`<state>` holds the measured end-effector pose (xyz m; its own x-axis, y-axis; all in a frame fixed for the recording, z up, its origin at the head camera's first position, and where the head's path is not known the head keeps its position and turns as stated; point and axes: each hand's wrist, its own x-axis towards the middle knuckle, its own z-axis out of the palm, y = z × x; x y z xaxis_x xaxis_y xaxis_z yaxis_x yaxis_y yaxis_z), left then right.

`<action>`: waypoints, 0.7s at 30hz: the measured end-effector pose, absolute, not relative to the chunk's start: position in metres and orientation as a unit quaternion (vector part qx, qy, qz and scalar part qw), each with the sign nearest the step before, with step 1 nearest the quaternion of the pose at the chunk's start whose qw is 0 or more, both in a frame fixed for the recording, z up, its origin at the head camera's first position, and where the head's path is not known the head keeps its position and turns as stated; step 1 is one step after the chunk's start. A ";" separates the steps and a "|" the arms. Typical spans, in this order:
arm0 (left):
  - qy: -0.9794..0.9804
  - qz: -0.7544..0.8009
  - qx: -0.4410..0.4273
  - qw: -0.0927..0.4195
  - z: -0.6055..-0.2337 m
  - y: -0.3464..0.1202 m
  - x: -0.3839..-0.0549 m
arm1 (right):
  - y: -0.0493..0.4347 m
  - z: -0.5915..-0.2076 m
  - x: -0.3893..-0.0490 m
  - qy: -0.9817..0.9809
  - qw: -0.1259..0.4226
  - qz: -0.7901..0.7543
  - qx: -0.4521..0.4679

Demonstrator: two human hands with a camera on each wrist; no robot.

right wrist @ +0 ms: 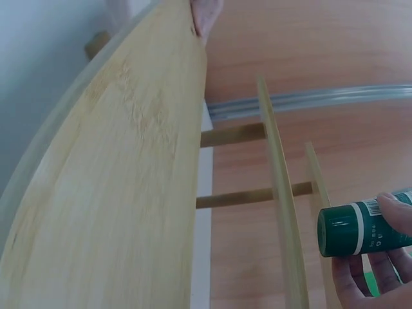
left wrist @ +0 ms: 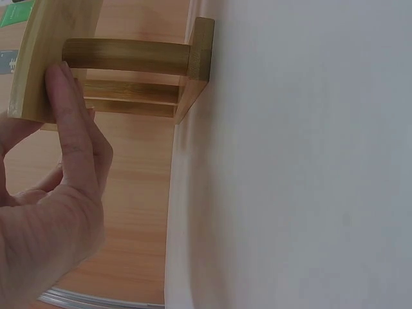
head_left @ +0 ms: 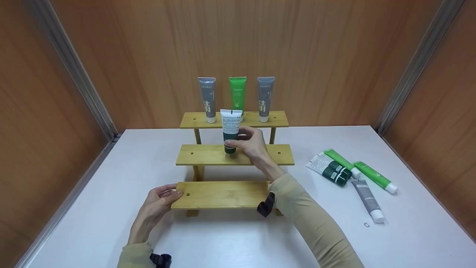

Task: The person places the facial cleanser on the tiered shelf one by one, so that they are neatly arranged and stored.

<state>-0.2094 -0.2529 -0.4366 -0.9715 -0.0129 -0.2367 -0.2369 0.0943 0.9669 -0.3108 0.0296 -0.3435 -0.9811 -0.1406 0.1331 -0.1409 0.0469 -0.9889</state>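
In the head view my right hand (head_left: 253, 144) pinches a white and dark-green squeeze tube (head_left: 231, 128), cap down, over the middle shelf (head_left: 200, 155) of a three-step wooden stand. The right wrist view shows the tube's green cap (right wrist: 338, 230) beyond the edge of that shelf, with thumb and fingers on either side of the tube. My left hand (head_left: 158, 203) grips the left end of the lowest shelf (head_left: 223, 195), its thumb on top. From the left wrist view, the fingers (left wrist: 72, 132) reach under this board (left wrist: 38, 71).
On the top shelf (head_left: 223, 120) stand two grey tubes (head_left: 209, 98) (head_left: 265, 97) with a green tube (head_left: 238, 91) between them. To the right lie white-and-green tubes (head_left: 329, 169), green tubes (head_left: 375, 176) and a grey tube (head_left: 368, 199). A small ring (head_left: 366, 225) lies nearby. Wooden walls surround the white table.
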 end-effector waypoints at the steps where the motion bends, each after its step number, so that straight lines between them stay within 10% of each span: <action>1: 0.734 0.668 -0.084 0.084 -0.437 -0.253 -0.209 | 0.027 -0.344 -0.311 -0.722 0.001 0.685 0.096; 21: 0.722 0.683 -0.068 0.086 -0.436 -0.253 -0.209 | -0.017 -0.353 -0.315 -0.725 0.016 0.682 0.097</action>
